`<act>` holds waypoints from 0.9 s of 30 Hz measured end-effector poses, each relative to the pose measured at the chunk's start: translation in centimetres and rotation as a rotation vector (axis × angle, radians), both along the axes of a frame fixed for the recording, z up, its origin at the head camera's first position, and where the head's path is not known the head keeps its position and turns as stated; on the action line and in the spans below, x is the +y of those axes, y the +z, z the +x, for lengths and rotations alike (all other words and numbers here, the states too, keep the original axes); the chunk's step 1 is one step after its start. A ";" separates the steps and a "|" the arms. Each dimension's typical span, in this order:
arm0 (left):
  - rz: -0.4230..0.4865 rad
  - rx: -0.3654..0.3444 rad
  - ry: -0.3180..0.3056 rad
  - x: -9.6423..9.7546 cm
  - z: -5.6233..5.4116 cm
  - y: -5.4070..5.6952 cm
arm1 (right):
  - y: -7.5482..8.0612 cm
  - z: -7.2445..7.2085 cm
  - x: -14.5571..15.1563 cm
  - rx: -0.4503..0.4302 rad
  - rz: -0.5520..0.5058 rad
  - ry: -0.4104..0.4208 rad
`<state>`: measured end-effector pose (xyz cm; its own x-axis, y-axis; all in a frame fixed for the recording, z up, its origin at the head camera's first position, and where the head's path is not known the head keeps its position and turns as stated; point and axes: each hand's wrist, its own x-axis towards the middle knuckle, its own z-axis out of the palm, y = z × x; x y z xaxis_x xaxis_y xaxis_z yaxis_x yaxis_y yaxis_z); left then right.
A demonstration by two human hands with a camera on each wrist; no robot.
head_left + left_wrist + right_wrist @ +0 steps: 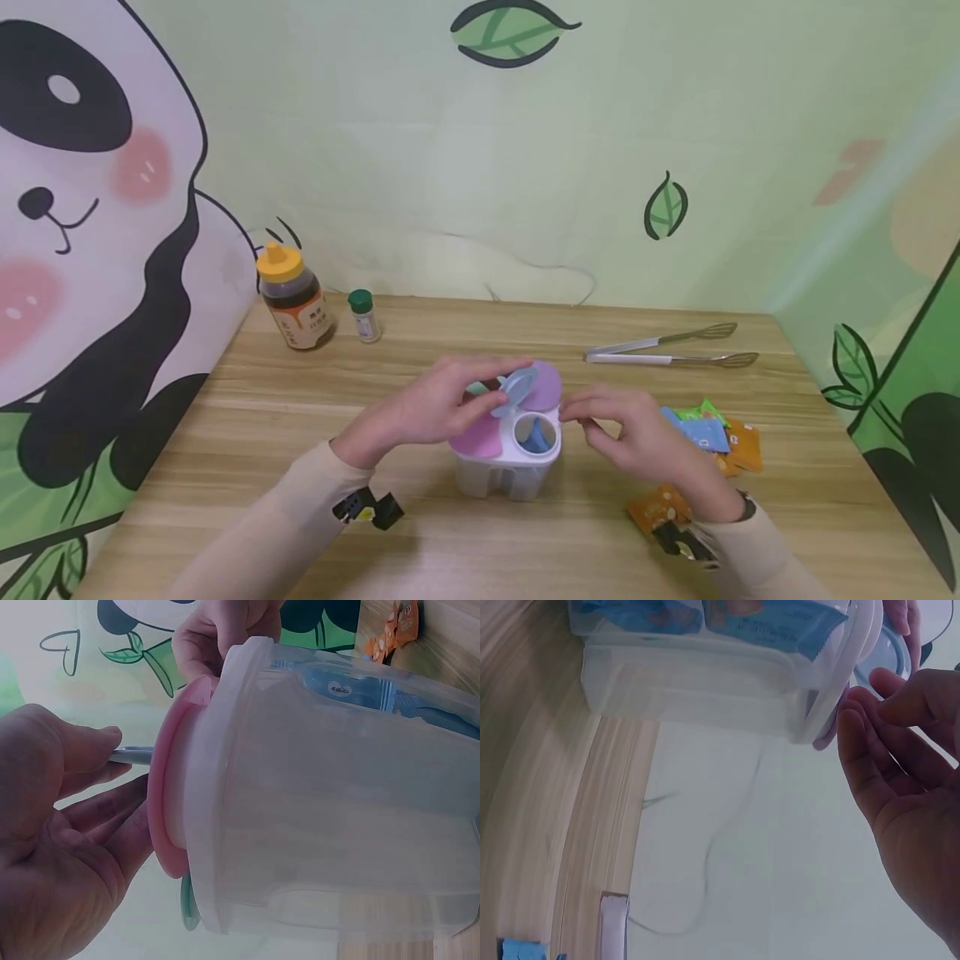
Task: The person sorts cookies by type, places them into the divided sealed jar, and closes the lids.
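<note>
A clear container (498,479) with a white top stands on the table, its compartments covered by round lids. My left hand (442,404) pinches the light-blue lid (517,390), which is tilted up off the front right opening. Blue packets (536,437) show inside that compartment, and one blue packet (780,626) is seen through the wall. The pink lid (477,439) and purple lid (543,387) lie flat; the green lid (477,388) is partly hidden behind my left hand. At the container's right rim, my right hand (637,433) has loosely bent fingers holding nothing.
Blue, green and orange packets (744,446) lie right of the container, with an orange packet (660,507) under my right wrist. Tongs (637,359) rest at the back right. A yellow-capped bottle (296,304) and a small green-capped shaker (364,317) stand back left.
</note>
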<state>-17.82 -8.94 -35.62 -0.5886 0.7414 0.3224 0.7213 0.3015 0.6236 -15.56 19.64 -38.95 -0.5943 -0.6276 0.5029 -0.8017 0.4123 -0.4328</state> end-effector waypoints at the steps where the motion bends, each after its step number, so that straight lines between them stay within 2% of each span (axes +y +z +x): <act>1: -0.001 -0.001 0.001 0.0 0.0 0.0 | 0.0 0.0 0.1 -0.002 -0.001 -0.003; 9: 0.000 -0.004 0.003 0.0 0.1 0.1 | -0.5 -0.7 1.2 -0.005 -0.017 -0.020; 19: -0.003 -0.007 0.011 0.0 0.1 0.1 | -1.3 -1.3 3.1 -0.006 0.032 -0.129; 27: -0.001 -0.001 0.010 0.0 0.2 0.0 | -1.8 -1.7 3.9 -0.019 0.072 -0.184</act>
<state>-17.65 -8.91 -35.59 -0.5961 0.7360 0.3207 0.7176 0.3093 0.6240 -17.25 23.58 -40.79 -0.7111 -0.5419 0.4480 -0.7021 0.5813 -0.4112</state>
